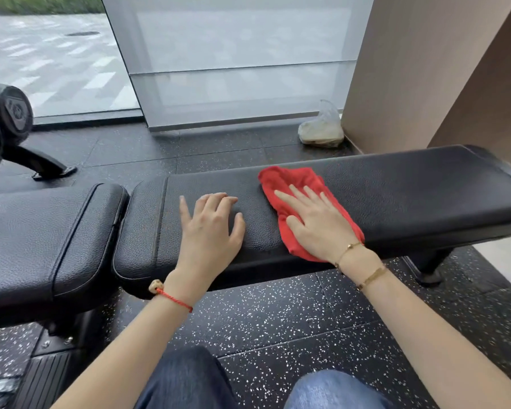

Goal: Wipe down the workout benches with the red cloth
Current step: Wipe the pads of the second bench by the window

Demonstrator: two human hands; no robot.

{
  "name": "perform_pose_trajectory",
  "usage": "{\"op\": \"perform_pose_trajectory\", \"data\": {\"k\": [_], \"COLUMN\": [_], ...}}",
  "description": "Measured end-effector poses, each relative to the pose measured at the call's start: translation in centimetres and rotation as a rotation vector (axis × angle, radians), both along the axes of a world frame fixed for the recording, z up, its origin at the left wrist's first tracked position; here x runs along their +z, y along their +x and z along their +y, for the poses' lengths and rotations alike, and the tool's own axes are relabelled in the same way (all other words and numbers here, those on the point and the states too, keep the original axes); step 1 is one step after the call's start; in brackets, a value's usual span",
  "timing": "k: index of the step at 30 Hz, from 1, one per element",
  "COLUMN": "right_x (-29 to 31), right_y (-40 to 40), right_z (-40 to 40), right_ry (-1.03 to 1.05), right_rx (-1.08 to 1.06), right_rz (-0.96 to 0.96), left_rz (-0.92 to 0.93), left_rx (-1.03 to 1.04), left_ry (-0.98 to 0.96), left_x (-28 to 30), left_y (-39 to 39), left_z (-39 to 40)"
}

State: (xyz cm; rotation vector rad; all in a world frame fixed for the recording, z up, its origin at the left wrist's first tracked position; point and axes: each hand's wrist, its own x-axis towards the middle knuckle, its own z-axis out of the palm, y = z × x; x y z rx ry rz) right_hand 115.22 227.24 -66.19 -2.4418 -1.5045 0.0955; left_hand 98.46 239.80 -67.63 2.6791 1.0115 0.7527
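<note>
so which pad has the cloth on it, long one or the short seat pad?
The long bench pad on the right: the right hand presses the red cloth flat on it. The shorter seat pad, left, has nothing on it.

Gym, padded bench (pixel 396 187), speckled rubber floor (pixel 278 314)

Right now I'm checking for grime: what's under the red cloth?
The red cloth lies flat on the black bench pad, pressed by the right hand. Bare pad shows around it; the patch beneath is covered, so any grime there cannot be seen.
</note>
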Motion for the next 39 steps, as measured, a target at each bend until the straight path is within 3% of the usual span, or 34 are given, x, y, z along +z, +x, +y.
{"op": "perform_pose_trajectory", "data": {"k": [7, 12, 17, 22, 27, 34, 39], "right_x": [-0.1, 0.7, 0.8, -0.3, -0.3, 0.8, -0.2], "right_y": [6.4, 11.5, 7.4, 2.5, 5.6, 13.9, 10.1], "right_z": [-4.8, -2.2, 2.3, -0.8, -5.1, -4.7, -3.9], "right_ry": [-0.013, -0.079, -0.07, 0.022, 0.034, -0.075, -0.019], "right_rx": [-0.238, -0.451, -0.242, -0.019, -0.107, -0.459, -0.278], "right_rz": [0.014, 0.043, 0.022, -0.014, -0.002, 0.04, -0.004], "left_rz": [0.013, 0.028, 0.028, 0.004, 0.021, 0.056, 0.062], "left_rx": [-0.063, -0.062, -0.059, -0.071, -0.081, -0.068, -0.061], "left_ry": [-0.01, 0.008, 0.008, 0.001, 0.005, 0.01, 0.001], "left_x": [-0.3, -0.6, -0.5, -0.7, -0.9, -0.6, -0.5], "left_y": [2.4, 2.5, 2.5, 2.4, 2.3, 2.4, 2.4], "left_z": [-0.8, -1.2, -1.4, -1.4, -1.2, -1.5, -1.6]}}
